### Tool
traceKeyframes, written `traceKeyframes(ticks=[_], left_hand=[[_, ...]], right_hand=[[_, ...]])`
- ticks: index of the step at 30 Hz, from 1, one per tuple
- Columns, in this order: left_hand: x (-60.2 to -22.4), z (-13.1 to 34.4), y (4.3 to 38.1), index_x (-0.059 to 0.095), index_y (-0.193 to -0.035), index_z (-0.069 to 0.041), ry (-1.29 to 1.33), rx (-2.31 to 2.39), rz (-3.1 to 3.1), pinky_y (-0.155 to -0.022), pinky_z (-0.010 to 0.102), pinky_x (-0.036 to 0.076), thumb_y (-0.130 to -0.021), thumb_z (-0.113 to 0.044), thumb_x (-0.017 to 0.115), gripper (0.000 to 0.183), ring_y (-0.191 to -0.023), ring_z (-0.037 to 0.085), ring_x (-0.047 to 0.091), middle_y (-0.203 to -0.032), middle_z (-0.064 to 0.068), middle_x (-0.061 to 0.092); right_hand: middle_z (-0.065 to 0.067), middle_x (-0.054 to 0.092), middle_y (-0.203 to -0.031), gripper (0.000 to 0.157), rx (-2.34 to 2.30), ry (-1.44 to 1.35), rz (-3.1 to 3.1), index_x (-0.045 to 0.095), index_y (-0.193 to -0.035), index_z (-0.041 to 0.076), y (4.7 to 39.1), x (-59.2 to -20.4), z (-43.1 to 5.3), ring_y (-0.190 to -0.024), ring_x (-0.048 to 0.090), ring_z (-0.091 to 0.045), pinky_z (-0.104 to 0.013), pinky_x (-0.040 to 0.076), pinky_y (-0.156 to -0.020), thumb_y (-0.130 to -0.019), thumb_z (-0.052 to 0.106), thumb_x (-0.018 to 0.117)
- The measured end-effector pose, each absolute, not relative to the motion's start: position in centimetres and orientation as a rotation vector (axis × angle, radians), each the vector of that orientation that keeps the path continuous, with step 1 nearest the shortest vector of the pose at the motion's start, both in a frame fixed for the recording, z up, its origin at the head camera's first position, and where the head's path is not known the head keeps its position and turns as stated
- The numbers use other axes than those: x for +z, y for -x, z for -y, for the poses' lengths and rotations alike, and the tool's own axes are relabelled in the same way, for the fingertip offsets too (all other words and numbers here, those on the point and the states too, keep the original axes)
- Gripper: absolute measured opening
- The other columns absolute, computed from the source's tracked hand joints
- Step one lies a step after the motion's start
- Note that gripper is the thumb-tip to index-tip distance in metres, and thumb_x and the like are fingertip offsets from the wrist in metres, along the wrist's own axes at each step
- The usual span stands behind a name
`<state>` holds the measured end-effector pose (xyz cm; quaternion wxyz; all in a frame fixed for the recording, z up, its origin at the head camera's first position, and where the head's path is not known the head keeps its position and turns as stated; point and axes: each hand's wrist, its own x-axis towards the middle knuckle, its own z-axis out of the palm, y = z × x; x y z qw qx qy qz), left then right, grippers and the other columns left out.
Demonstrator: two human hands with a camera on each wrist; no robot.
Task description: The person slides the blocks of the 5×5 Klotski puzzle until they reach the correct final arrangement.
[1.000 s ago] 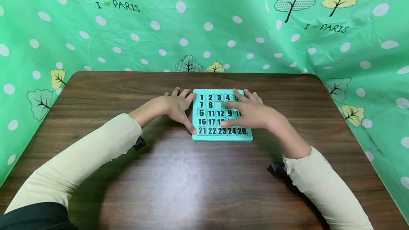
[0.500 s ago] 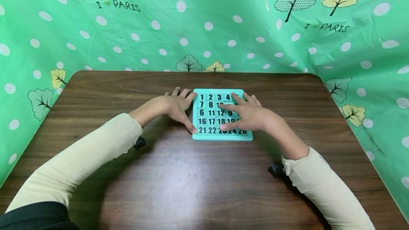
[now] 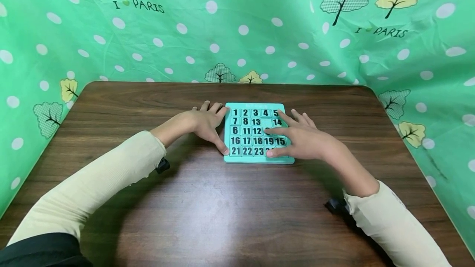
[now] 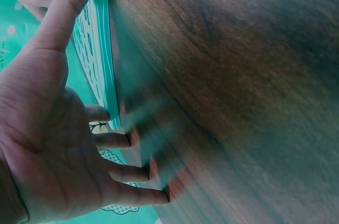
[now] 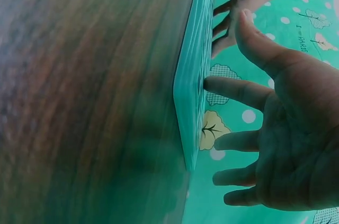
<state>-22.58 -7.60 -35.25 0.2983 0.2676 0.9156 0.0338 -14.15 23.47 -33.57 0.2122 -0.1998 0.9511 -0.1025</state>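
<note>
A turquoise sliding number puzzle lies flat on the table in the head view, with black-numbered tiles in rows. A bare slot shows between tiles 13 and 14. My left hand is spread along the puzzle's left side. Its thumb rests on the near left corner and its index fingertip is at the far left corner. Over the right half, my right hand has its index fingertip on the tile below the slot, mostly covering its number. In the right wrist view, the right thumb and other fingers stand off the board.
The brown wooden table carries the puzzle near its far side. A green dotted curtain printed with trees hangs behind and at both sides. Dark wrist devices show under both pale sleeves.
Tile 13 has slid left beside tile 8, so the slot is now on its right. My right hand then moved right and nearer to me. My left hand has stayed put.
</note>
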Motion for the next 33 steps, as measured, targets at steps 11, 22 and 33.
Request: traceKeyframes(ticks=[11, 22, 33], left_hand=[[-35.3, 7.5, 22.6, -0.003, -0.183, -0.019, -0.718, 0.087, -2.429, -0.135, 0.083, 0.010, -0.075, -0.087, 0.088, 0.157, -0.175, 0.056, -0.008, -0.192, 0.014, -0.004], [-35.2, 7.5, 22.5, -0.003, -0.183, -0.020, -0.711, 0.085, -2.438, -0.136, 0.082, 0.011, -0.075, -0.086, 0.088, 0.156, -0.175, 0.055, -0.007, -0.192, 0.014, -0.003], [-35.2, 7.5, 22.4, -0.004, -0.183, -0.020, -0.711, 0.087, -2.438, -0.135, 0.083, 0.010, -0.075, -0.086, 0.088, 0.157, -0.175, 0.056, -0.007, -0.192, 0.014, -0.003]], right_hand=[[-0.029, 0.007, -0.188, 0.086, -0.201, 0.521, -2.651, 0.046, -0.174, 0.035, 16.1, -33.9, -23.3, -0.170, 0.002, -0.069, -0.084, 0.001, -0.134, -0.102, 0.075, 0.069], [-0.024, 0.009, -0.190, 0.080, -0.299, 0.626, -2.610, 0.054, -0.169, 0.036, 15.0, -34.0, -21.8, -0.173, 0.000, -0.063, -0.083, 0.000, -0.135, -0.100, 0.072, 0.073], [-0.027, 0.016, -0.188, 0.071, -0.307, 0.574, -2.607, 0.063, -0.162, 0.035, 14.7, -33.4, -23.4, -0.170, 0.004, -0.067, -0.086, 0.002, -0.133, -0.102, 0.071, 0.071]])
